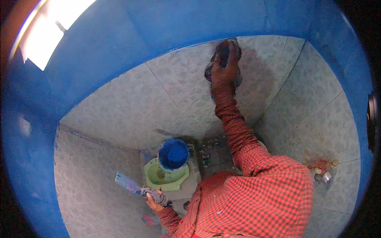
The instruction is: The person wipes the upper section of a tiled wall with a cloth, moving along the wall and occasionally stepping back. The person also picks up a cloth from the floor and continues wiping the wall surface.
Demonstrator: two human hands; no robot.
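Note:
High on the grey patterned tile wall (pixel 186 87), my right hand (pixel 227 73) presses a dark, crumpled cloth (pixel 223 53) flat against the tiles, just under the blue painted band. The fingers are bent over the cloth, and part of it sticks out on the left. Lower left, my left hand (pixel 154 202) grips a wide paintbrush (pixel 129 183) with blue-stained bristles pointing up and left. A grey rag (pixel 158 197) is bunched in the same hand around the brush's handle, which it hides.
Below stands a blue bucket (pixel 173 154) at the back edge of a pale green squat toilet pan (pixel 174 185). Blue paint (pixel 119 35) covers the upper walls. Small bottles and a jar (pixel 326 177) sit by the right wall. Bits of litter (pixel 206 158) lie on the dark floor.

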